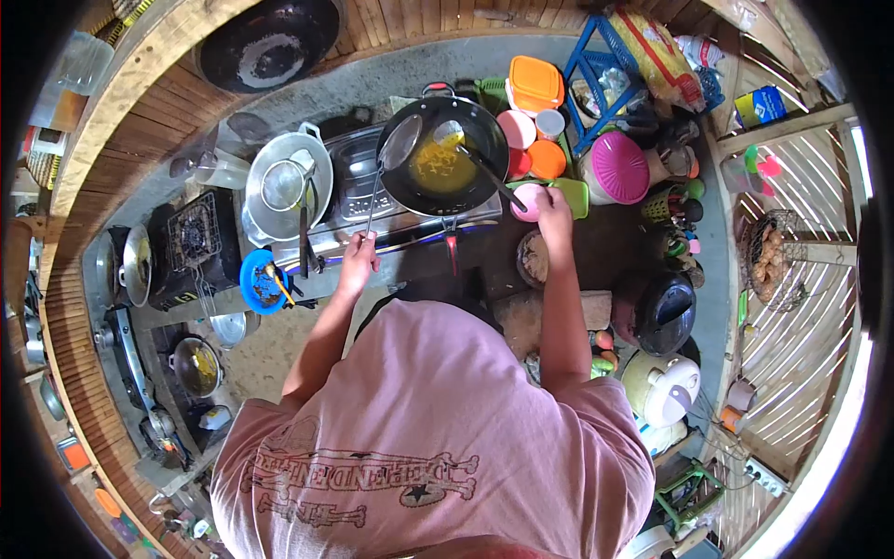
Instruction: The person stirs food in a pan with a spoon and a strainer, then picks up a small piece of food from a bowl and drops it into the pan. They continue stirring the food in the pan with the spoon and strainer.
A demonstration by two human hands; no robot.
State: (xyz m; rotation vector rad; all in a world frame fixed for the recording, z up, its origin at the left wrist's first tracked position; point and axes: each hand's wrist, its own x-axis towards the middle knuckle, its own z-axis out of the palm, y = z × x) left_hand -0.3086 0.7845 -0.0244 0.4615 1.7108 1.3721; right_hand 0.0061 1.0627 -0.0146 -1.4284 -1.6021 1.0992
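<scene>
My left hand (pixel 358 262) is closed around the thin handle of a mesh strainer (pixel 401 142), whose round head hangs over the left side of a black wok (pixel 396 184). The wok sits on a gas stove (pixel 358 168). Yellow strips of food (pixel 442 170) lie in oil inside it. In my right hand (pixel 556 219) is the dark handle of a spatula (pixel 492 175); its pale metal head rests in the back part of the wok, near the food. A pink-lidded container (pixel 527 202) stands beside that hand.
A large metal pan (pixel 255 210) with another strainer (pixel 282 186) on it stands left of the stove. Nearby is a blue bowl (pixel 250 282) with a spoon. Lidded tubs (pixel 535 84), a pink-lidded bucket (pixel 619 168) and a black pot (pixel 663 312) crowd the right.
</scene>
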